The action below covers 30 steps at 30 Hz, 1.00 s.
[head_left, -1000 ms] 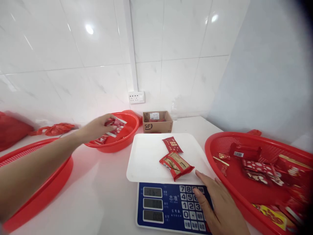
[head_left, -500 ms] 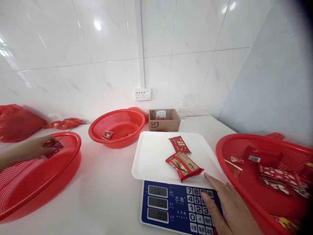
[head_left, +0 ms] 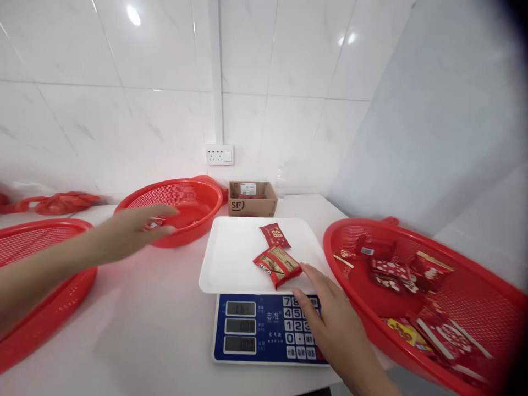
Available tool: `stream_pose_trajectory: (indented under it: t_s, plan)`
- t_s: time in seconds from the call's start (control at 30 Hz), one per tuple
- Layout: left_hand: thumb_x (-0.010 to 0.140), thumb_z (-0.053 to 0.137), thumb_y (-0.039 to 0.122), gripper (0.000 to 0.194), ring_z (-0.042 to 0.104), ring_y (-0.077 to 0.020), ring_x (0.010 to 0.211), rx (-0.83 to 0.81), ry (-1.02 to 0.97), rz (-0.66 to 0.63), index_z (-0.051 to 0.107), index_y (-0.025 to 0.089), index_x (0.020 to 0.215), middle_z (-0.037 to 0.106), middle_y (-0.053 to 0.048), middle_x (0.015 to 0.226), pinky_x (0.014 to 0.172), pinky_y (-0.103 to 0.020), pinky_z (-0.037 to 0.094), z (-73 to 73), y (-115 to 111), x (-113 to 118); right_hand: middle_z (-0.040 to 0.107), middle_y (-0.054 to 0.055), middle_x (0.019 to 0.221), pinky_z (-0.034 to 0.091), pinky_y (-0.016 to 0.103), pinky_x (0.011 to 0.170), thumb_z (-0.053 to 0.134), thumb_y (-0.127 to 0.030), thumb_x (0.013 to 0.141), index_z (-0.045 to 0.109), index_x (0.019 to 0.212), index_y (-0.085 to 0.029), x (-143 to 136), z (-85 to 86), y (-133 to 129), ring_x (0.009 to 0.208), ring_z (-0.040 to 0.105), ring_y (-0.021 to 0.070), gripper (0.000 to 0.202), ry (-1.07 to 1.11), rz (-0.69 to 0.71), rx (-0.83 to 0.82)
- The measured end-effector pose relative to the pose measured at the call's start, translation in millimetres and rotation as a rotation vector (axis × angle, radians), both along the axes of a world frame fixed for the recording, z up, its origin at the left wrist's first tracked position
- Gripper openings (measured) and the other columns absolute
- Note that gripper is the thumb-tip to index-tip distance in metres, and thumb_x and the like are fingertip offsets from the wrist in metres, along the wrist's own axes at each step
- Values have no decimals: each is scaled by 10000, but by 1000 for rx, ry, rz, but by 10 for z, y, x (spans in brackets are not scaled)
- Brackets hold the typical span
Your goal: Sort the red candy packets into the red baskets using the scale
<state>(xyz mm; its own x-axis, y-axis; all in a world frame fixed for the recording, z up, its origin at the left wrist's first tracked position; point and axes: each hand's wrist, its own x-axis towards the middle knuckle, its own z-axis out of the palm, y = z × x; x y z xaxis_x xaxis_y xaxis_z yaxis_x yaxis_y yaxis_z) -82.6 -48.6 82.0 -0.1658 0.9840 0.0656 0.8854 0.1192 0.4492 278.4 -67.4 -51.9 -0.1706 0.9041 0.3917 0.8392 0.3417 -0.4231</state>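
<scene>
My left hand point(head_left: 132, 230) reaches over the front rim of the middle red basket point(head_left: 193, 233), its fingers apart and nothing seen between them. A small red packet point(head_left: 154, 223) shows inside, close to the fingers. My right hand point(head_left: 330, 313) is spread above the keypad of the blue scale point(head_left: 270, 330), a fingertip at the edge of the white tray point(head_left: 231, 258). On the tray lie a red and gold packet point(head_left: 278, 265), beside that fingertip, and a red packet point(head_left: 275, 235) behind it.
A red basket point(head_left: 82, 286) stands at the left, partly under my forearm. At the right, another red basket point(head_left: 412, 236) holds several snack packets. An SF cardboard box point(head_left: 253, 207) is behind the tray, and red bags point(head_left: 66, 202) lie by the wall.
My left hand has left the left basket and moved right to the middle one; the red packet it held is gone from it. The view has turned right.
</scene>
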Motion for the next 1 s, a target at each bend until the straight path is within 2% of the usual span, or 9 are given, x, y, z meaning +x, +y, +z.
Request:
stream_pose_trajectory:
  t_s: [0.07,0.17,0.23,0.33,0.43,0.57,0.73,0.9,1.0]
  plan:
    - [841,529,505,428,530,-265,1133,-67,43,-372,550,319,1226,602,2,1268,956,-359,383,-143,95,485,517,153,1375,415,511,1022,357,-436,928,483,1331,-140,-74,77,42,1281,461,294,515,5,-3,-66]
    - [866,523,461,410,478,-272,1222,-85,-27,-687,549,287,1236,571,-42,1317,990,-368,366,-371,262,1136,472,149,1414,408,491,1025,396,-384,913,483,1340,-158,-167,177,93,1299,439,297,491,2,-3,-153]
    - [803,626,453,479,512,-295,1174,-82,-53,-915,551,250,1230,595,-86,1269,965,-387,390,-502,364,1441,501,146,1384,437,459,996,414,-314,899,501,1318,-157,-200,231,109,1265,479,284,456,22,17,-182]
    - [732,705,455,618,510,-340,1154,-62,23,-1042,521,179,1253,561,-164,1270,938,-433,411,-654,453,1683,588,120,1274,472,392,948,403,-211,884,546,1238,-162,-209,293,106,1163,558,235,385,107,78,-182]
    - [726,701,484,634,516,-347,1137,-8,60,-1042,515,163,1240,560,-176,1244,935,-442,412,-741,461,1727,632,88,1195,480,354,926,408,-155,863,576,1167,-184,-204,327,95,1096,588,202,348,200,132,-181]
    - [763,644,480,518,539,-336,1108,-39,-5,-961,538,203,1188,595,-145,1196,896,-431,434,-756,421,1626,643,69,1193,467,349,952,416,-108,833,586,1177,-198,-231,349,112,1098,587,190,394,256,185,-196]
    - [769,584,274,371,575,-322,1049,-50,-66,-836,560,206,1133,630,-126,1132,866,-423,439,-720,373,1422,616,78,1261,437,366,1003,387,-65,807,577,1223,-177,-295,411,212,1161,561,187,471,191,221,-201]
    - [825,504,294,266,581,-302,1014,-57,-271,-649,558,237,1079,653,-81,1066,868,-436,431,-630,368,1204,557,126,1320,402,383,1026,424,-155,871,547,1265,-120,-377,488,480,1222,502,227,414,-14,120,-179]
    - [849,493,352,216,601,-264,980,-107,-489,-520,539,239,1027,656,-55,1003,839,-413,478,-575,439,1079,487,148,1392,363,413,1049,492,-221,870,522,1299,-118,-452,496,694,1311,404,265,443,-92,134,-203]
